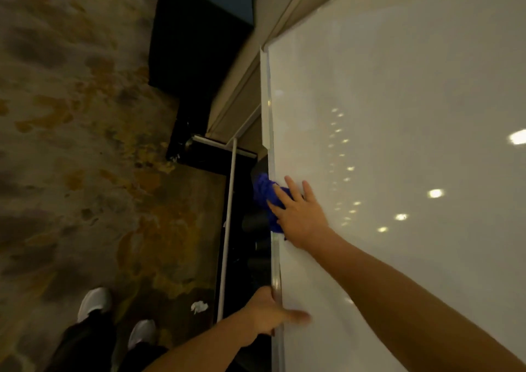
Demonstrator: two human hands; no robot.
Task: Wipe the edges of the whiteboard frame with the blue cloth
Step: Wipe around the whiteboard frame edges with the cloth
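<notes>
1. We see the blue cloth (263, 192), a soft crumpled bunch, lying against the whiteboard frame (275, 263); the frame is a thin silvery strip with a glossy sheen, running along the board's left edge.
2. The right hand (300, 215) lies flat over the cloth; its fingers are straight and slightly spread, pressing the cloth onto the frame and the board's face.
3. The left hand (269, 312) grips the frame nearer to us; its thumb lies flat on the white face, and the other fingers wrap out of sight behind the edge.
4. The whiteboard (398, 115) is smooth and shiny; it mirrors round spots of light.
5. A slim white pole (227, 229) runs beside the frame; the carpet (71, 115) is mottled brown and ochre; on it we see a crumpled white scrap (199, 306) and 2 white shoes (94, 300).
</notes>
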